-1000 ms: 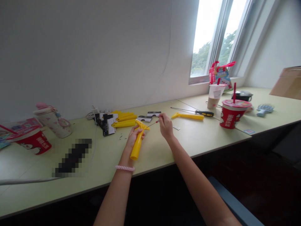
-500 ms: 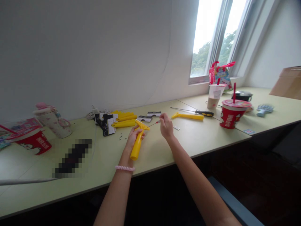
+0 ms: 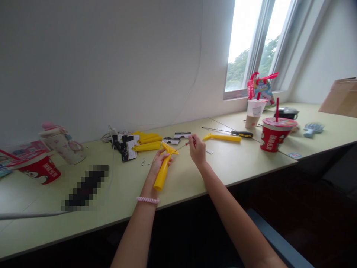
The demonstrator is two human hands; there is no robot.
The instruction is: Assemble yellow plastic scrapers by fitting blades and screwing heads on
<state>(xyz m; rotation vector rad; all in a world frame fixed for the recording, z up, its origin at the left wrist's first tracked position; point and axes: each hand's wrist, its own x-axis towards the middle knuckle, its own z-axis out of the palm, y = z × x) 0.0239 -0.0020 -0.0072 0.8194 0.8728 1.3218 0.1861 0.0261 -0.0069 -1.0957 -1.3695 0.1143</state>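
Observation:
My left hand (image 3: 156, 163) grips a yellow plastic scraper (image 3: 163, 169) by its handle, its head pointing away from me above the pale green desk (image 3: 240, 163). My right hand (image 3: 197, 150) pinches a thin small screwdriver with a red collar (image 3: 182, 146), its tip resting at the scraper's head. Behind the hands lies a pile of more yellow scrapers (image 3: 146, 142) with black-and-white cards (image 3: 127, 147). Another yellow scraper (image 3: 222, 138) lies alone to the right, and a few tiny screws (image 3: 143, 161) sit left of my left hand.
A black-handled screwdriver (image 3: 237, 133) lies near two drink cups (image 3: 275, 134) at the right. A patterned bottle (image 3: 60, 143) and red bowl (image 3: 41, 169) stand at the left, and a grey cable (image 3: 30, 214) runs along the front. A cardboard box (image 3: 341, 96) sits far right.
The hands have barely moved; my right hand has shifted slightly on the small screwdriver at the scraper's head. The view has drifted a little.

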